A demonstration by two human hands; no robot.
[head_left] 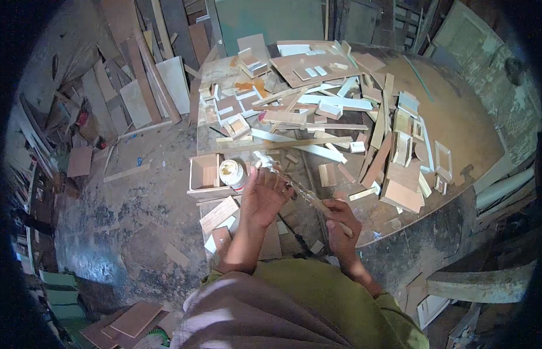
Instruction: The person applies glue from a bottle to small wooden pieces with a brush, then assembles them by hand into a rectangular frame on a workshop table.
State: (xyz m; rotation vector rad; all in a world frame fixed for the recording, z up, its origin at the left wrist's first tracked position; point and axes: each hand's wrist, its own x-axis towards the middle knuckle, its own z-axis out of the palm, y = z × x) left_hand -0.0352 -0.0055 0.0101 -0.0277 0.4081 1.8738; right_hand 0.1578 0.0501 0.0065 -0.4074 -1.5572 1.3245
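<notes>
My right hand (342,225) is closed round the lower end of a thin stick (312,199). The stick slants up to the left, and a lump of white paste (264,161) coats its far end. My left hand (265,196) is raised with its palm up and fingers spread, right at the stick's upper part and just below the paste. Left of its thumb stands an open white tub (231,172) with pale, yellowish contents. Beside the tub is an open wooden box (205,173).
Wood strips and offcuts (317,139) lie heaped across the worktable (457,110). Several small wooden frames (443,157) and a light board piece (220,214) are among them. Boards (172,84) lean at the back left. A green plastic chair (60,296) stands lower left.
</notes>
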